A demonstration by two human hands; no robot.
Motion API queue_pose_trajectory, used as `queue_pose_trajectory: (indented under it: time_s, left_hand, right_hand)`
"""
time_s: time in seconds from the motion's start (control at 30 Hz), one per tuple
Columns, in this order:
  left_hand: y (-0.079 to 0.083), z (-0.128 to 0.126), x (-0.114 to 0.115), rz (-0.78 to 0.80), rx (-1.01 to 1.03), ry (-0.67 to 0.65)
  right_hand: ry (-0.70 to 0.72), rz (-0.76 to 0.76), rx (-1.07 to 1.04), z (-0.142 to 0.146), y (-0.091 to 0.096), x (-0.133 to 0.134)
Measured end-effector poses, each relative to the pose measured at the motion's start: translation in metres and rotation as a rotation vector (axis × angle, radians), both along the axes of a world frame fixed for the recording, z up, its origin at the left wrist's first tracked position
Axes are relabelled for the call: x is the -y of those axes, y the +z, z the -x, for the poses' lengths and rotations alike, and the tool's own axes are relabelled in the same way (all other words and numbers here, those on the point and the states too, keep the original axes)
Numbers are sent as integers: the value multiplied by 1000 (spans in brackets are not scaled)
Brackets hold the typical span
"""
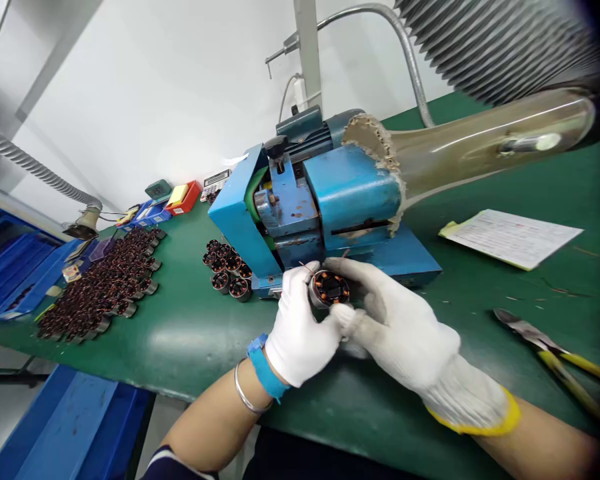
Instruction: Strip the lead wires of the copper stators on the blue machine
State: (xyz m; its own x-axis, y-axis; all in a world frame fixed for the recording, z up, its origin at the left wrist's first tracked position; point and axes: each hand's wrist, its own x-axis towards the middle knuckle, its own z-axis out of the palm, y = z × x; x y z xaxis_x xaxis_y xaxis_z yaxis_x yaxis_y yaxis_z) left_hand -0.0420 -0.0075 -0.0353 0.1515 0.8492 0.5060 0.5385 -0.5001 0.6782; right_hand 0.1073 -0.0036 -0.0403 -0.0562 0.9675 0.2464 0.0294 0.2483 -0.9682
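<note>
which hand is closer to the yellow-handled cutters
Right. The right hand holds the wound stator with the yellow-handled cutters off to its side, not touching them; the left hand is farther away, on the stator's other side.

no legible text | printed sheet (510, 239), calculator (216, 185): too small to read

The green workbench (190, 340) carries wound stators (97, 283), a blue machine (350, 193), yellow-handled cutters (550, 357).

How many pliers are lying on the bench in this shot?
1. The yellow-handled pliers lie on the green bench, right of the gloved right hand. Others could be hidden behind the blue machine.
</note>
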Motion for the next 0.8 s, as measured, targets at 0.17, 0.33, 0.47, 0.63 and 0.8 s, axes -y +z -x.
queue_pose_trajectory:
  time_s: [0.17,0.33,0.47,0.63,0.8]
  left_hand:
    - [5,-10,-16,-192,-125,53]
    - [28,-20,-24,-190,-306,171]
    - [44,-26,-23,-159,-456,214]
    - [59,-36,-22,-94,-532,223]
    - [66,-44,-25,-33,-555,204]
  right_hand:
    - [112,81,-217,3,6,-18]
    - [163,61,-411,0,11,-36]
    - [142,24,-485,0,13,-36]
    - [121,36,-538,-2,15,-36]
    - [88,50,-570,-5,6,-40]
